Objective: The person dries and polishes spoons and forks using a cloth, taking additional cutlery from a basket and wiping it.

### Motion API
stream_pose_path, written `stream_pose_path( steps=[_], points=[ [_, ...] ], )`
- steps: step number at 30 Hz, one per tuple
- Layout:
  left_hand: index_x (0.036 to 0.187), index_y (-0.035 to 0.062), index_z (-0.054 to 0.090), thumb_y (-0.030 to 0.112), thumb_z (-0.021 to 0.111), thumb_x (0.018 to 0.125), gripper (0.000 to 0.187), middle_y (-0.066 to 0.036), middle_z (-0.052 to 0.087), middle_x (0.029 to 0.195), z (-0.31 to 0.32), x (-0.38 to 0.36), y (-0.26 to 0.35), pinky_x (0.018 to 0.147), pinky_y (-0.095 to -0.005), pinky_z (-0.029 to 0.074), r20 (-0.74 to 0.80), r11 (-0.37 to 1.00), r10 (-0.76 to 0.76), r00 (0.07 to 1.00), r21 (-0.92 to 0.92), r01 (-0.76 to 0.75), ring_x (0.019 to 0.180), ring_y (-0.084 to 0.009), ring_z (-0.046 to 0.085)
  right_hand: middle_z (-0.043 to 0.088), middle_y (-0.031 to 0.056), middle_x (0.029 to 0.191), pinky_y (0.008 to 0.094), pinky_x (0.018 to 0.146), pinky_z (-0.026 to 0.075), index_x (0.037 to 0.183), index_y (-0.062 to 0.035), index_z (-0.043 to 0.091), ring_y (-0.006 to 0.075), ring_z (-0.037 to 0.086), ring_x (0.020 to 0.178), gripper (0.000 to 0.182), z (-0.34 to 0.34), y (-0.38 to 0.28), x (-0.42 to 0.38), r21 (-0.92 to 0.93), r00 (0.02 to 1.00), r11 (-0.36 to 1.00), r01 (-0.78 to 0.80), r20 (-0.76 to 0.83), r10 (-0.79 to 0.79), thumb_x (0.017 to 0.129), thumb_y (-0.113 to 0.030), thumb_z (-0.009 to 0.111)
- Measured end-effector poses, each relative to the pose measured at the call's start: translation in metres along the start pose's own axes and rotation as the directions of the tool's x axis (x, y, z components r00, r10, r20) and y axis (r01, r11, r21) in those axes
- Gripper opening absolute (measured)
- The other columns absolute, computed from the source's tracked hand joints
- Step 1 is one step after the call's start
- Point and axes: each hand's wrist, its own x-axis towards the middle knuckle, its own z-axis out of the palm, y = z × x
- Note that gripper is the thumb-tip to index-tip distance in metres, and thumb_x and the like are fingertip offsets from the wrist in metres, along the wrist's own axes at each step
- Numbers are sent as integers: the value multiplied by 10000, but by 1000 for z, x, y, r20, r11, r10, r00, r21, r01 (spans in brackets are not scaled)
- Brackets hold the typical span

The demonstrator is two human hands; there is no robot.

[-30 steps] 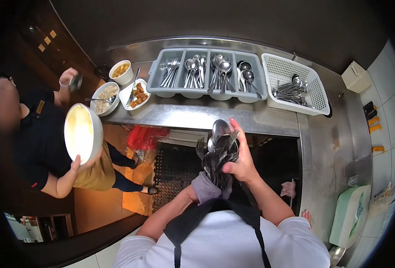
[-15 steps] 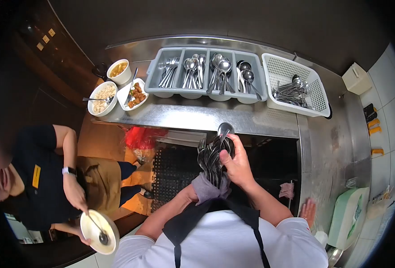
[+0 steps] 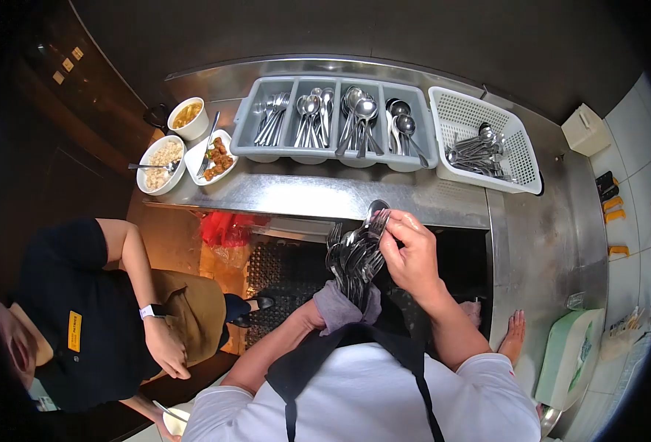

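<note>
My left hand (image 3: pixel 312 313) is wrapped round a grey-purple cloth (image 3: pixel 340 308) and the lower ends of a bundle of cutlery (image 3: pixel 353 258), forks and spoons held upright. My right hand (image 3: pixel 412 250) pinches a fork (image 3: pixel 378 223) at the bundle's top right, beside a large spoon head. Beyond the bundle, a grey four-compartment tray (image 3: pixel 313 154) on the steel counter holds sorted forks and spoons. A white perforated basket (image 3: pixel 480 180) to its right holds more cutlery.
Two bowls of food (image 3: pixel 162 166) and a small plate (image 3: pixel 211 158) stand at the counter's left end. A person in dark clothes (image 3: pixel 90 295) is at the left with a bowl. Another person's hand (image 3: pixel 513 337) rests on the right counter, near a green-and-white box (image 3: pixel 557 361).
My right hand has shifted slightly right and now pinches a fork at the bundle's top. The person at left has moved nearer, and their bowl has gone lower.
</note>
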Motion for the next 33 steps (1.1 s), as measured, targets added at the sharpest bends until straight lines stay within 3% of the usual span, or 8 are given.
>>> stream_pose_path(
  steps=[4, 9, 14, 19, 23, 25, 30, 33],
  points=[
    [1111, 32, 610, 80, 725, 778, 356, -78, 639, 1073, -7, 9, -21, 888, -316, 488, 43, 996, -26, 999, -90, 29, 979, -163, 598, 656, 168, 973, 311, 811, 486, 936, 49, 636, 269, 647, 909, 188, -2, 4, 6, 25, 999, 999, -32, -32, 33, 754, 3, 630],
    [1100, 35, 611, 83, 719, 779, 342, -65, 639, 1074, -9, 21, -8, 893, -313, 481, 41, 932, 59, 997, 357, -70, 983, -160, 594, 617, 141, 836, 321, 753, 473, 881, 40, 590, 275, 614, 792, 144, -4, 9, 12, -101, 997, 993, 55, -51, -60, 745, 14, 633],
    [1154, 45, 584, 84, 703, 790, 385, -51, 619, 1126, 2, 37, 6, 949, -306, 445, 23, 833, 178, 984, 529, -163, 1030, -145, 571, 586, 147, 822, 358, 778, 455, 840, 18, 565, 296, 582, 816, 109, 4, 23, 15, -5, 992, 994, 105, -70, -105, 747, 16, 622],
    [1304, 66, 476, 6, 632, 819, 513, -34, 541, 1225, -4, 34, -4, 986, -310, 410, 0, 1000, -1, 1000, 7, 1, 1107, -147, 508, 612, 160, 1014, 384, 907, 436, 798, 17, 530, 322, 585, 1003, 96, 3, 34, 18, -36, 988, 987, 155, 1, -155, 733, 20, 601],
    [1281, 72, 495, 12, 636, 828, 479, -36, 552, 1207, -6, 41, -6, 972, -306, 425, 4, 974, -81, 997, -213, 80, 1091, -146, 520, 610, 165, 1104, 387, 979, 398, 799, 0, 540, 307, 569, 1090, 110, -2, 42, 22, 195, 994, 979, -60, 106, 40, 709, 8, 601],
    [1233, 65, 528, 24, 656, 804, 450, -36, 576, 1171, -6, 44, -9, 947, -304, 441, -24, 980, -73, 997, -190, 67, 1062, -148, 539, 609, 169, 1117, 380, 990, 392, 809, -7, 552, 293, 566, 1102, 119, -5, 32, 29, 303, 966, 920, -247, 155, 208, 701, 4, 601],
    [1155, 50, 584, 27, 700, 746, 426, -39, 619, 1110, -8, 49, -6, 912, -298, 467, -107, 995, 7, 994, 101, 4, 1006, -143, 573, 654, 129, 920, 332, 837, 473, 972, 16, 636, 240, 629, 892, 269, -17, 50, 44, 180, 940, 984, -13, 339, -50, 710, -7, 575],
    [1288, 60, 479, 12, 548, 889, 407, -52, 538, 1226, -9, 49, -3, 1003, -306, 399, -31, 994, 1, 1000, 111, 3, 1110, -152, 506, 656, 141, 873, 339, 779, 492, 933, 27, 645, 260, 638, 832, 238, -17, 54, 49, 157, 932, 977, 142, 312, -185, 710, 5, 565]
  ],
)
